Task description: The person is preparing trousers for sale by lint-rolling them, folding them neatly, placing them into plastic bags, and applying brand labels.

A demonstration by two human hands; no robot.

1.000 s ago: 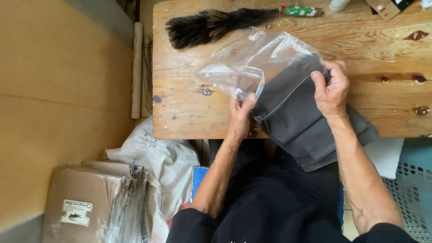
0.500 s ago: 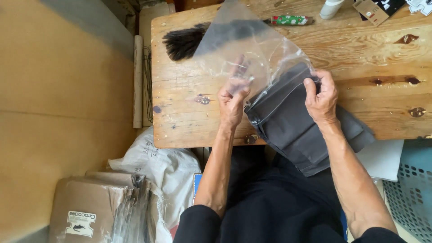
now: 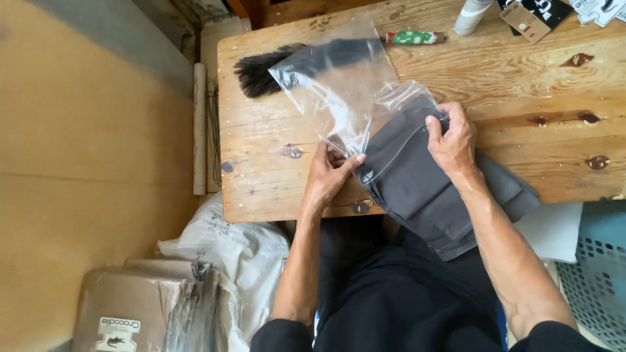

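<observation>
Both hands are at the near edge of the wooden table (image 3: 521, 72), working a clear plastic bag (image 3: 345, 91) over a folded dark grey garment (image 3: 424, 189). The left hand (image 3: 329, 176) has its grip pressed together on the bag's lower edge, thumb and fingers pinching the film right where it meets the cloth. The right hand (image 3: 451, 140) sits on the far side of the garment — fingers curled over the bag's open mouth and the top corner of the fabric, gripping both together. The garment's upper end is inside the bag's mouth; the rest trails off the table's near edge toward the person's lap. The free end of the bag stands up and away from the garment, partly covering a black feather duster (image 3: 257, 72) with a green patterned handle lying near the table's far edge. Beside the table, on the floor, a white sack (image 3: 235, 251) and a wrapped cardboard box (image 3: 130, 306).
</observation>
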